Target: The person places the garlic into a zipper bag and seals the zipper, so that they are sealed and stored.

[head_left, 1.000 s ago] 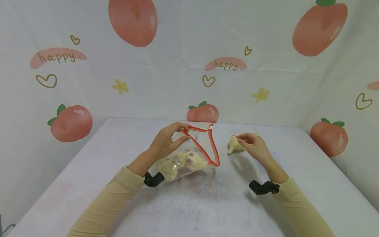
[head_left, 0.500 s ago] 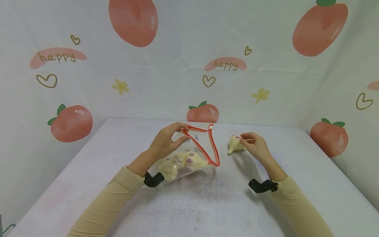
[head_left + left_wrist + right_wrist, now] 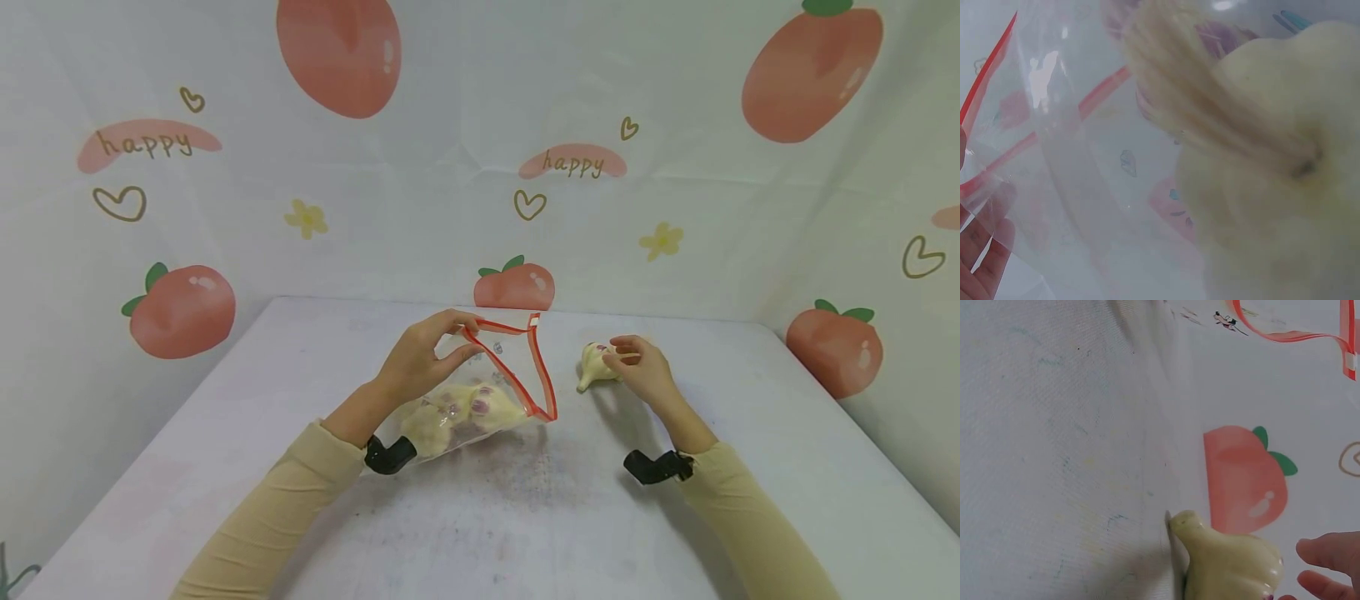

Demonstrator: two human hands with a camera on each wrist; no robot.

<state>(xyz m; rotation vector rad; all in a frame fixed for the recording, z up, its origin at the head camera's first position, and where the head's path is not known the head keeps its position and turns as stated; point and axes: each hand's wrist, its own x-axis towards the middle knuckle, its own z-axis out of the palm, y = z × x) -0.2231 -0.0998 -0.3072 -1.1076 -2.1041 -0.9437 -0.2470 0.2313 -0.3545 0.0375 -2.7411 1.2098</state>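
Note:
A clear zip bag (image 3: 480, 358) with a red-edged mouth lies on its side, its mouth gaping to the right. My left hand (image 3: 423, 354) pinches the bag's upper rim between thumb and fingers. Several pale garlic bulbs (image 3: 427, 429) with purple marks are inside the bag; one garlic bulb (image 3: 1260, 206) fills much of the left wrist view, blurred. Right of the bag, a single garlic bulb (image 3: 595, 365) rests on the table, stem toward me. Beside it is my right hand (image 3: 643, 367), fingers loosely bent and parted; in the right wrist view a small gap separates the thumb from the bulb (image 3: 1232, 565).
The white table (image 3: 495, 517) has faint smudges on its front part. A white cloth backdrop (image 3: 420, 183) with printed fruit and the word "happy" stands behind and around it. Black wrist cameras (image 3: 390, 456) are strapped to both wrists.
My right fingers have drawn slightly right, off the loose bulb's top, uncovering its purple mark. The right wrist has shifted a little left and away from me. Left hand and bag stay put.

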